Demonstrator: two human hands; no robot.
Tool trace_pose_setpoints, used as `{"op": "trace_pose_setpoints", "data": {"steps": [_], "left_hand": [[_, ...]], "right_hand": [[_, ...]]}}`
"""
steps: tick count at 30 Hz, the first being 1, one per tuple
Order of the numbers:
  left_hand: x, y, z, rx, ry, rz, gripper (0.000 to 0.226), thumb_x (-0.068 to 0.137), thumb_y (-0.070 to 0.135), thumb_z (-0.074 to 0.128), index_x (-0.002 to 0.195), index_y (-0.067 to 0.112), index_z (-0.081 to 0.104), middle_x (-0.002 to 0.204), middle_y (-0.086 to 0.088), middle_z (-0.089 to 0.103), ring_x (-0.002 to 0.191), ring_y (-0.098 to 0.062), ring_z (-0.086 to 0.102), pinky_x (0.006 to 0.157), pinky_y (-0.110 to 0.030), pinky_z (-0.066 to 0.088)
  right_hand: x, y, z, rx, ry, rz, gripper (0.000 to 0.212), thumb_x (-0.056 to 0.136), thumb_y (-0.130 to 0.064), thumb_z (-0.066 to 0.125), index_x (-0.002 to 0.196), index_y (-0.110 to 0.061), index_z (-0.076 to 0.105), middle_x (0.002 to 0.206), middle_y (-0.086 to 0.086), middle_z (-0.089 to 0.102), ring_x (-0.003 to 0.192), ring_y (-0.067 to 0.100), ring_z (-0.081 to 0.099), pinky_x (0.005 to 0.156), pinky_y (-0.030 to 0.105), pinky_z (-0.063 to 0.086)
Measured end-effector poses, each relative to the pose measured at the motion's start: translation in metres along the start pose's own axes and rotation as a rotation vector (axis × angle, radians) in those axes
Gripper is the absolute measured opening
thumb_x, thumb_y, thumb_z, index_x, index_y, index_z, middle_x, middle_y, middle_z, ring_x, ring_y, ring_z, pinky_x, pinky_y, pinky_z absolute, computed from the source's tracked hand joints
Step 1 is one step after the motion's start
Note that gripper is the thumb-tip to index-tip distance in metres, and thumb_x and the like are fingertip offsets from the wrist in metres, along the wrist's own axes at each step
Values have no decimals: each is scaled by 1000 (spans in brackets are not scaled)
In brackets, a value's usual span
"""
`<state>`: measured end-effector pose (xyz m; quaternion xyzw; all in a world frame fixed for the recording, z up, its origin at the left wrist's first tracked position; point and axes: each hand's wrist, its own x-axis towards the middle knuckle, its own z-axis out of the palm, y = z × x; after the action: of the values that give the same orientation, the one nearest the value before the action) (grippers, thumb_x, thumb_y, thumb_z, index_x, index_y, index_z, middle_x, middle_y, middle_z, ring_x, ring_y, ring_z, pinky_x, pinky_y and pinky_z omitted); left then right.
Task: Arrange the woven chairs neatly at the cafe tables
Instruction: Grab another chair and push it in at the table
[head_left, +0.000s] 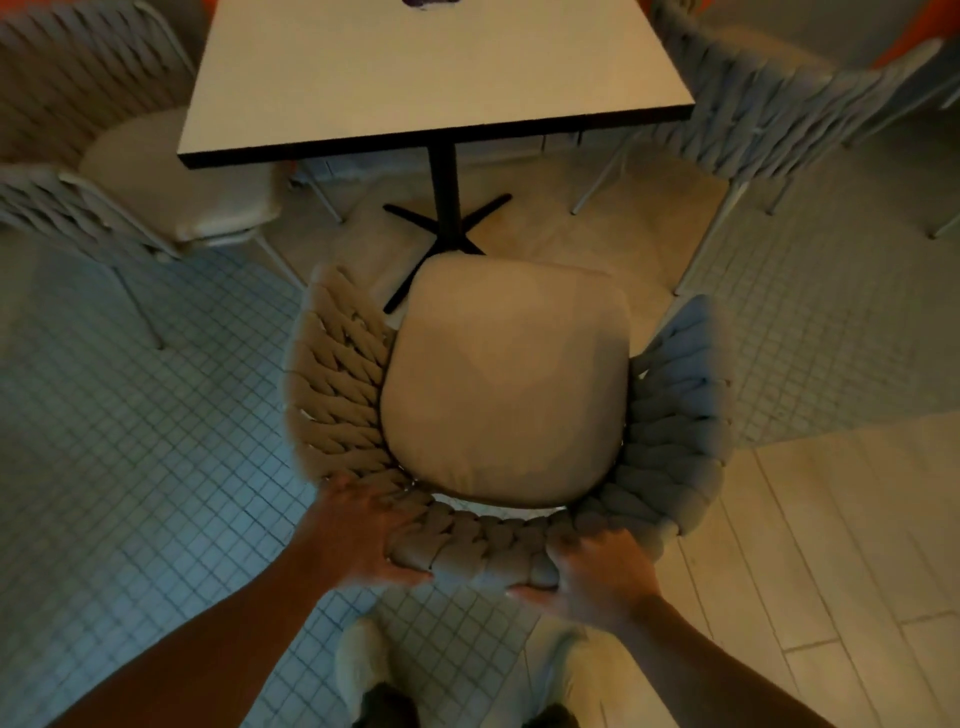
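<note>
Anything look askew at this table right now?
Yes. The woven chair, gripped by the left hand and right hand, stands back from the table. Its seat is not under the tabletop, and it sits right of the black pedestal, off centre. Nothing looks spilled or damaged.

Two hands grip the back of a woven chair (337, 374) in front of a square cafe table (415, 78).

In the lower centre of the frame, the left hand (363, 535) and right hand (597, 571) curl round the chair's braided back rim, apart from each other. Its beige seat cushion (509, 384) points toward the table's black cross-shaped base (447, 223). A second woven chair (182, 171) stands at upper left and a third woven chair (753, 104) at upper right. Small-tile floor (130, 467) fills the left, pale plank floor (831, 545) the lower right.
</note>
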<state>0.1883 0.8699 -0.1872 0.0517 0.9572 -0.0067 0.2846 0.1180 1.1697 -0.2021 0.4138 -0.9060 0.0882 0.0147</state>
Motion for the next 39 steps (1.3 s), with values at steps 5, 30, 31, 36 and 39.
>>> {"op": "trace_pose_setpoints", "data": {"steps": [5, 30, 31, 36, 39], "left_hand": [[8, 38, 3, -16, 70, -47, 104, 63, 102, 23, 149, 45, 36, 153, 13, 48, 138, -21, 45, 108, -47, 30], [27, 93, -8, -75, 320, -34, 88, 60, 99, 39, 115, 37, 71, 107, 16, 76, 100, -14, 71, 96, -40, 48], [28, 95, -7, -57, 349, -40, 84, 60, 99, 40, 106, 37, 74, 95, 17, 77, 86, -13, 74, 86, -37, 53], [34, 106, 13, -119, 449, -90, 83, 64, 100, 39, 89, 32, 79, 91, 14, 77, 70, -14, 73, 76, -36, 58], [42, 122, 13, -163, 501, -99, 81, 66, 100, 38, 77, 30, 79, 84, 12, 77, 66, -15, 72, 73, -36, 59]], "right_hand": [[-5, 42, -6, -6, -128, 11, 73, 65, -92, 44, 73, -25, 73, 59, -8, 65, 52, 16, 64, 43, 26, 49], [-2, 87, -19, 43, -54, -158, 59, 65, -82, 60, 64, -23, 65, 50, -7, 56, 43, 13, 56, 41, 19, 36], [-4, 90, -19, 40, -57, -172, 59, 66, -82, 60, 65, -23, 64, 51, -7, 56, 44, 13, 56, 43, 19, 35], [-10, 108, -12, 21, -30, -263, 60, 69, -80, 60, 70, -20, 65, 54, -5, 59, 47, 17, 57, 40, 24, 44], [-8, 128, -10, 26, -26, -291, 60, 67, -80, 61, 69, -20, 66, 58, -4, 62, 50, 18, 60, 41, 25, 46]]}}
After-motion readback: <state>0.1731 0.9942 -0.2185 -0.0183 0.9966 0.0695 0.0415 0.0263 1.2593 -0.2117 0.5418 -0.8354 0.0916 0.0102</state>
